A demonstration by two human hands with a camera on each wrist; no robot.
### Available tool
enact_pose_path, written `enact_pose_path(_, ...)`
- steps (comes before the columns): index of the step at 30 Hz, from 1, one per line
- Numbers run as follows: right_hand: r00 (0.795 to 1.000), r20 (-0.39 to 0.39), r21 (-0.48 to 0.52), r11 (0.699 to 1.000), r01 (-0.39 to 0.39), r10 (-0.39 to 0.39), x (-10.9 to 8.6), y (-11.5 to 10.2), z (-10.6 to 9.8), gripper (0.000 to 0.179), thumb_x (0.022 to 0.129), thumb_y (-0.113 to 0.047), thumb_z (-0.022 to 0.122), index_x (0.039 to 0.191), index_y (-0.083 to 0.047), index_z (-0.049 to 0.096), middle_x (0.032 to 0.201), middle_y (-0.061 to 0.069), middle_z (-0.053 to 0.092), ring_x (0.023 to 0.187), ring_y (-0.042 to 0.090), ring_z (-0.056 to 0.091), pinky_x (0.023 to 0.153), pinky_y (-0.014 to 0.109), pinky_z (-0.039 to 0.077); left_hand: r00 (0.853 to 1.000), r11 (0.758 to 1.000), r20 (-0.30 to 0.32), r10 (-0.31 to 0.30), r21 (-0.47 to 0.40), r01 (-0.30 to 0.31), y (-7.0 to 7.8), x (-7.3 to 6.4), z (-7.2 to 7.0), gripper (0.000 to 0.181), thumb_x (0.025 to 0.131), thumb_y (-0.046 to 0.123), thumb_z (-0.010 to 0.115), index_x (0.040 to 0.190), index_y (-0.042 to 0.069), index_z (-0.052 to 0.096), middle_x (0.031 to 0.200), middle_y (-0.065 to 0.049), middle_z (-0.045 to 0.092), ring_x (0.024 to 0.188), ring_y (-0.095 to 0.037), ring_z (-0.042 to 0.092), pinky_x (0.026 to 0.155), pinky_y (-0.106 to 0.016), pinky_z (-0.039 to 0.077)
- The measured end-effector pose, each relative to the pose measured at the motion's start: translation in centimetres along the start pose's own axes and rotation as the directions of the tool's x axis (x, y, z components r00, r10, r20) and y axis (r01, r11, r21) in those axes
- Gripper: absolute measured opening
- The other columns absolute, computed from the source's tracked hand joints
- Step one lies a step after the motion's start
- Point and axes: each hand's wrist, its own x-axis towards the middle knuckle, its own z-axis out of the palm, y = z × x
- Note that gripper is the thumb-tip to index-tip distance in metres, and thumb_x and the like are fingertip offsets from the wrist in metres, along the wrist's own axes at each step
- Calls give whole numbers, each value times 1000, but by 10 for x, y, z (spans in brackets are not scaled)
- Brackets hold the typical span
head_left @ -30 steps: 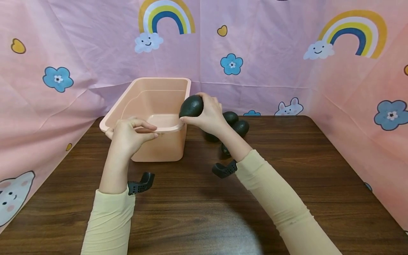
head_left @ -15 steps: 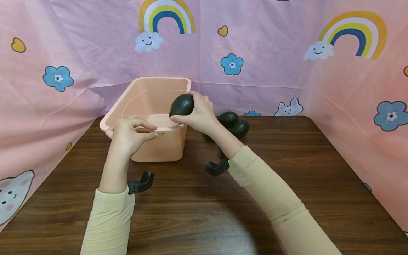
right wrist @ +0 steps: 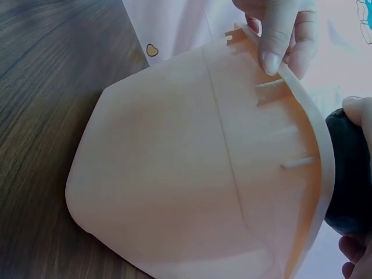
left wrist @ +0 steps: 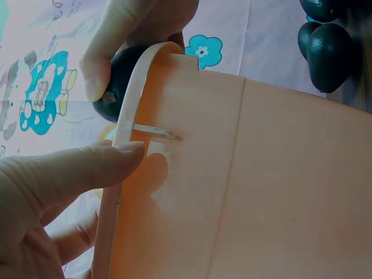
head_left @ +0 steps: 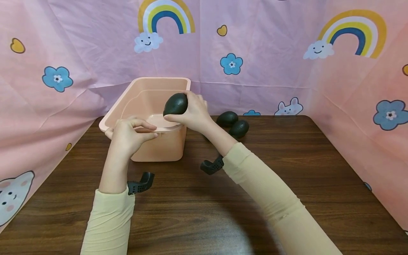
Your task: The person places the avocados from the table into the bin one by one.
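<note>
My right hand grips a dark green avocado by its side, holding it above the near right part of a peach plastic bin. In the right wrist view the avocado shows just past the bin's rim. With thumb and fingers, my left hand pinches the near rim of the bin. The left thumb presses on the outer side of that rim in the left wrist view. From the head, the visible part of the bin's floor is bare.
Right of the bin, other avocados lie on the dark wooden table; my right forearm may hide more. A patterned pink and purple cloth hangs around the table. Black camera mounts sit on both wrists.
My right hand has carried the avocado leftward, from beside the bin's right rim to over its opening. The left hand stays on the rim, and the bin has not moved.
</note>
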Motion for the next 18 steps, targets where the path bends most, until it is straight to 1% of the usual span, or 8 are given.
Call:
enact_pose_path(7, 1000, 10, 1, 1000, 10, -10, 3, -4, 4, 92, 67, -59, 78, 138, -13, 43, 124, 0, 53, 116, 18, 39, 94, 36, 30, 1000, 1000, 3, -3, 1, 3, 0, 1, 0, 19, 72, 12, 84, 88, 7, 77, 97, -9, 69, 110, -27, 46, 93, -59, 1)
enact_pose_path(12, 1000, 21, 4, 1000, 11, -11, 4, -5, 7, 92, 66, -59, 79, 138, -15, 43, 121, -2, 53, 114, 17, 38, 91, 35, 31, 1000, 1000, 8, -7, 7, 6, 0, 1, 1, 19, 72, 12, 84, 88, 6, 77, 100, -8, 68, 111, -27, 46, 94, -60, -1)
enact_pose_path(18, 999, 48, -27, 1000, 15, -14, 6, -6, 11, 93, 66, -59, 79, 139, -15, 42, 122, -1, 53, 116, 18, 37, 91, 35, 30, 1000, 1000, 9, -8, -3, 8, -1, 1, 0, 19, 72, 12, 84, 88, 6, 77, 100, -8, 68, 112, -27, 45, 94, -61, -3)
